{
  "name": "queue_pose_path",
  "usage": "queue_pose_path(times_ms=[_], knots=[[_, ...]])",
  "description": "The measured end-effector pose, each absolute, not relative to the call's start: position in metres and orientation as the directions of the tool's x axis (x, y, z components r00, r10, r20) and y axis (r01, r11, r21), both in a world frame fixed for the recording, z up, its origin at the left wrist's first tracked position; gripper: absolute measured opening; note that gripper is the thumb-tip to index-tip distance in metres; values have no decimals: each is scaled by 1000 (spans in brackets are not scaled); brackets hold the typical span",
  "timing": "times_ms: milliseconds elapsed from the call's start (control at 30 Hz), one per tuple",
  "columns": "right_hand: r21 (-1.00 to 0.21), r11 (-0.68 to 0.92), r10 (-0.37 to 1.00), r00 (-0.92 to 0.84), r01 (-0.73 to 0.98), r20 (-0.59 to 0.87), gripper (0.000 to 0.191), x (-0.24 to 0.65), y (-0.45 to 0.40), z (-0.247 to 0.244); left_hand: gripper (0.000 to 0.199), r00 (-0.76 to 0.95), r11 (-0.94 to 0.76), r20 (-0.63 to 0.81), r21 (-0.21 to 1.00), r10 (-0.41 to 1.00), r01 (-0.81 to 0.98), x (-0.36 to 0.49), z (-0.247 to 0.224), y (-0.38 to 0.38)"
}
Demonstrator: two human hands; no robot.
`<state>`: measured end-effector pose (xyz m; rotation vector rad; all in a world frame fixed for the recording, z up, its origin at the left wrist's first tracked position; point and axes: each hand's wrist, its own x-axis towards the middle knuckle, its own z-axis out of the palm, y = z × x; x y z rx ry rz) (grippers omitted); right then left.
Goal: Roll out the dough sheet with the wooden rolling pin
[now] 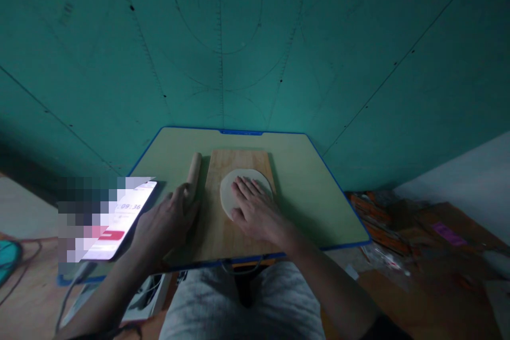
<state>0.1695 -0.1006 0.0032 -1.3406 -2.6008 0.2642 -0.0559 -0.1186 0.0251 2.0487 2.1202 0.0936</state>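
A round, flat, pale sheet of dough (228, 194) lies on a wooden board (223, 239). My right hand (255, 210) rests on the dough with its fingers stretched out, palm down. Left of the board, a wooden rolling pin (194, 170) lies lengthwise on the table, its far end pointing away from me. My left hand (169, 218) is closed around the near end of the pin, which is partly hidden under the fingers.
The board rests on a pale green table (314, 186) with a blue edge, against a green wall (247, 21). A lit phone (123, 223) with a cable is at the table's left. Cardboard boxes (450, 228) and plastic bags lie on the floor at right.
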Motion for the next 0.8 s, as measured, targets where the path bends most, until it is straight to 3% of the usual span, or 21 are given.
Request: queue_pose_path(times_ms=[133,267,400,500,567,667,800], knots=[[-305,570,812,-579,763,71,61,174,-94,6,52,28,-10,-108,164,994,986,-59,21,-113],[-460,579,780,-622,673,70,50,192,-77,12,47,107,-105,-4,165,994,981,-65,18,-114],[-579,573,816,-472,580,334,44,212,-67,27,41,245,-268,139,184,959,946,-64,21,-125],[-566,620,778,-331,543,534,38,214,-58,42,35,373,-401,188,144,909,905,-57,24,-127],[-526,639,754,-323,561,572,34,208,-47,49,32,418,-444,199,113,887,889,-52,27,-121],[-466,584,796,-356,665,489,31,193,-17,53,31,416,-447,224,107,881,888,-48,31,-97],[-314,377,918,-308,871,248,33,169,29,49,28,424,-459,205,178,882,870,-46,28,-60]])
